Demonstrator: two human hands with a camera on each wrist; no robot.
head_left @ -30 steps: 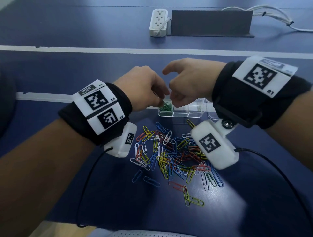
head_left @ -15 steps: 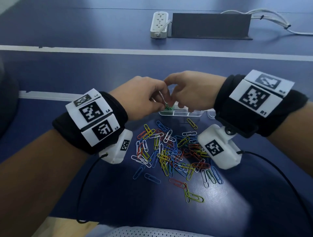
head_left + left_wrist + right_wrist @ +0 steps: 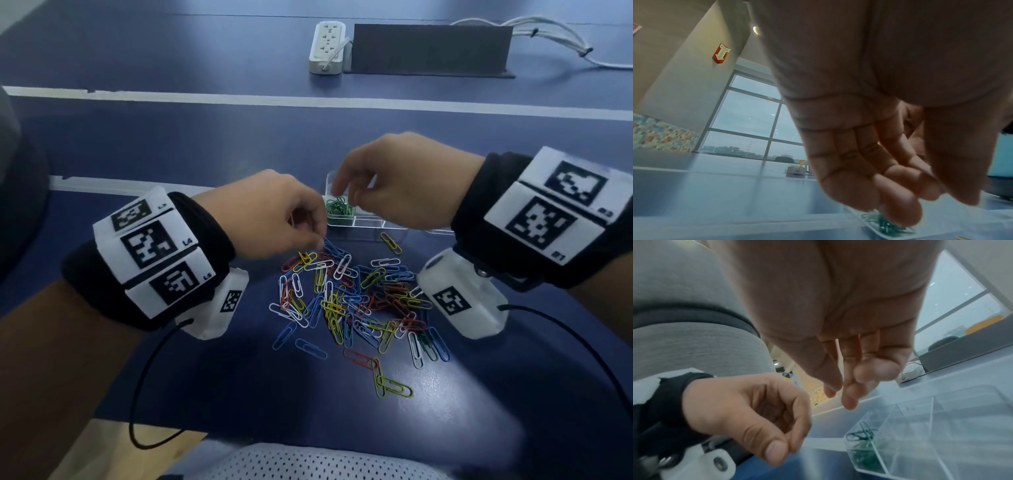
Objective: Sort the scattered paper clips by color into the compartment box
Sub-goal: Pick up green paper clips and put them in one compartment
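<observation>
A heap of mixed-colour paper clips (image 3: pixel 349 301) lies on the blue table. Just behind it stands the clear compartment box (image 3: pixel 370 224), whose left compartment holds green clips (image 3: pixel 339 208), also seen as green clips (image 3: pixel 863 456). My left hand (image 3: pixel 318 240) is low at the heap's far edge, beside a blue clip. Its thumb and forefinger are pressed together, and the left hand (image 3: pixel 791 447) shows nothing between them. My right hand (image 3: pixel 346 197) hovers over the green compartment with fingers hanging loose and apart, holding nothing.
A white power strip (image 3: pixel 327 48), a dark stand (image 3: pixel 431 48) and white cables (image 3: pixel 548 37) sit at the far side. A few clips lie apart near the front, among them a yellow one (image 3: pixel 394 387). Black wrist cables (image 3: pixel 144 377) trail toward the table's near edge.
The two hands, joined over the box with a white clip between them, have parted. My left hand dropped toward the heap. My right hand's fingers loosened above the green compartment.
</observation>
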